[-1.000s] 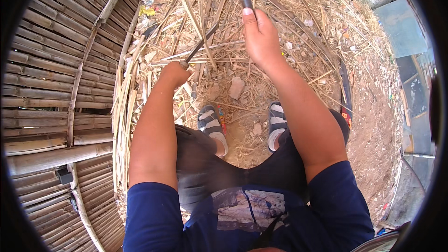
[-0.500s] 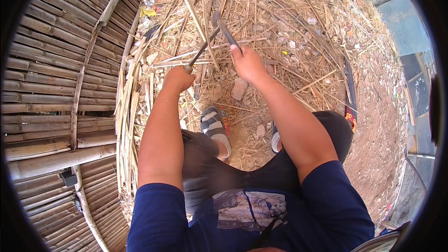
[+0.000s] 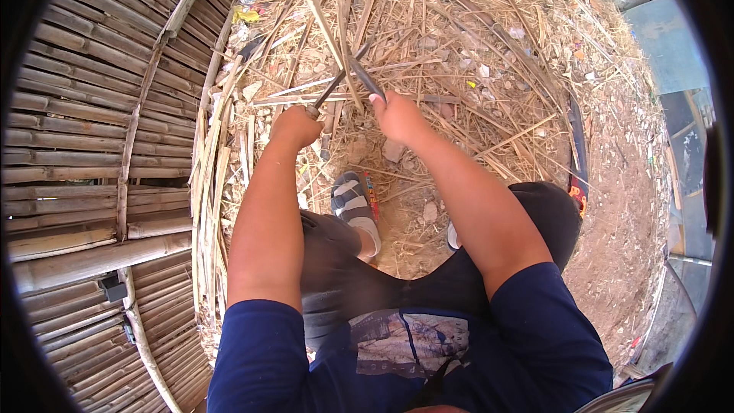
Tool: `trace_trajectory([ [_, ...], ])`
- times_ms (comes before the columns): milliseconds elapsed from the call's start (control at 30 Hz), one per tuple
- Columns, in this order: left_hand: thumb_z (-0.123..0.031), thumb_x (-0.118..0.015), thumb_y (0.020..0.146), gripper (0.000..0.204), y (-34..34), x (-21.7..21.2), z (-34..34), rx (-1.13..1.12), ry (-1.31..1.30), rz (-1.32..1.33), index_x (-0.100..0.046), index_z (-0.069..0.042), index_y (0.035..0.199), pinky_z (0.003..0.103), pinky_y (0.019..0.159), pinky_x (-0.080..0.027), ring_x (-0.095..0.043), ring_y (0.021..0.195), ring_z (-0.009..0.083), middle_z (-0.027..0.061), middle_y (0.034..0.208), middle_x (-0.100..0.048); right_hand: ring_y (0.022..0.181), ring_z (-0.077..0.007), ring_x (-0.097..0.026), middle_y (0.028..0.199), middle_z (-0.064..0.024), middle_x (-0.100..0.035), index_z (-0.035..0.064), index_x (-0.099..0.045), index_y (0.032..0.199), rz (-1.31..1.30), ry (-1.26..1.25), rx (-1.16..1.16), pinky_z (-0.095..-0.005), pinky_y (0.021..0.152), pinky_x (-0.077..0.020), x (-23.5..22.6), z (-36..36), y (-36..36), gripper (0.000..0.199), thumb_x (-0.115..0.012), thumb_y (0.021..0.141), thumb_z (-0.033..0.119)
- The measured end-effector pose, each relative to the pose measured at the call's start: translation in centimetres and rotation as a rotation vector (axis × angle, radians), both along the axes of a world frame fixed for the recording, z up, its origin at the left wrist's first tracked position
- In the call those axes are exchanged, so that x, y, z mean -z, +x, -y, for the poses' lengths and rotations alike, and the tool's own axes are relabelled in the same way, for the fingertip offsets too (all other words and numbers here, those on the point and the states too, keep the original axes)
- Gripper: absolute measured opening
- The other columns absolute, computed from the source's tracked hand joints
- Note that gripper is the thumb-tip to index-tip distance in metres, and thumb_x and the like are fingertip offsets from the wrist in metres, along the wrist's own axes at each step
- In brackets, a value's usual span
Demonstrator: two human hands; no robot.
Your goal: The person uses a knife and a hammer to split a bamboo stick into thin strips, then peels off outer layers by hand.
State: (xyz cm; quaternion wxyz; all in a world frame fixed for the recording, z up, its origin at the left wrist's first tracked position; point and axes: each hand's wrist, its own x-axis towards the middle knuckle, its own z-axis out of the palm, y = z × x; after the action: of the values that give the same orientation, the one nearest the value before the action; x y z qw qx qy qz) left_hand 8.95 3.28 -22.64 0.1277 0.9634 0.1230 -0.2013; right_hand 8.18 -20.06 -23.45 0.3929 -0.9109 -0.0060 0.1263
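Observation:
My left hand (image 3: pixel 297 128) is closed round the handle of a long, dark, narrow-bladed knife (image 3: pixel 330 89), which slants up to the right. In my right hand (image 3: pixel 399 120) is a dark rod-like tool (image 3: pixel 368 78), slanting up to the left. Its far end meets or overlaps the knife blade; whether they touch I cannot tell. A long split bamboo strip (image 3: pixel 317 6) comes from the far side and passes beside the blade where the two tools cross. Both hands are above the littered ground, ahead of my bent knees.
A bamboo slat wall (image 3: pixel 84 122) rises on the left, with loose strips (image 3: pixel 205 229) lying along its foot. Straw and split bamboo (image 3: pixel 459 53) cover the ground ahead. A stone (image 3: pixel 393 150) lies below my right hand. Blue-grey sheets (image 3: pixel 665 42) stand at the far right.
My right hand has moved slightly left and down, bringing its tool's far end from above the knife down to the blade. My left hand has shifted only a little.

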Motion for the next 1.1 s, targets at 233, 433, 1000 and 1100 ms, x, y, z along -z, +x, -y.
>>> trace_trajectory([
  [233,-0.039,-0.073,0.080,0.049,0.0,0.7,0.4,-0.011,-0.019,0.022,-0.070,-0.004,0.115,0.042,0.091,-0.055,-0.069,0.104,0.0365,0.0208,0.110,-0.073,0.081,-0.0420,-0.066,0.083,-0.0233,-0.067,-0.0021,-0.062,0.094,0.127,0.231,0.150,-0.0522,0.078,-0.0496,-4.6,0.4,1.3,0.049,-0.043,0.106,0.042],
  [433,-0.038,-0.073,0.080,0.048,0.1,0.4,0.1,-0.077,-0.088,-0.007,-0.070,-0.002,0.111,0.041,0.090,-0.055,-0.070,0.103,0.0354,0.0213,0.108,-0.073,0.073,-0.0400,-0.066,0.073,-0.0214,-0.065,-0.0007,-0.059,0.099,0.441,0.395,0.214,-0.0512,0.070,-0.0505,-7.4,0.5,0.7,0.040,-0.046,0.105,0.037],
  [1000,-0.035,-0.070,0.080,0.044,0.3,1.9,-0.1,-0.017,-0.014,-0.032,-0.072,0.000,0.108,0.043,0.085,-0.057,-0.072,0.094,0.0365,0.0227,0.102,-0.073,0.074,-0.0420,-0.065,0.076,-0.0209,-0.065,-0.0002,-0.059,0.094,0.378,0.375,0.204,-0.0519,0.071,-0.0487,-7.2,0.3,1.9,0.046,-0.045,0.105,0.042],
  [1100,-0.036,-0.070,0.080,0.044,0.3,2.4,0.0,-0.011,-0.037,0.000,-0.073,0.000,0.105,0.043,0.085,-0.057,-0.072,0.094,0.0359,0.0229,0.101,-0.073,0.069,-0.0416,-0.064,0.074,-0.0207,-0.065,-0.0005,-0.059,0.095,0.444,0.351,0.222,-0.0521,0.067,-0.0479,-5.2,0.1,1.1,0.043,-0.045,0.106,0.039],
])
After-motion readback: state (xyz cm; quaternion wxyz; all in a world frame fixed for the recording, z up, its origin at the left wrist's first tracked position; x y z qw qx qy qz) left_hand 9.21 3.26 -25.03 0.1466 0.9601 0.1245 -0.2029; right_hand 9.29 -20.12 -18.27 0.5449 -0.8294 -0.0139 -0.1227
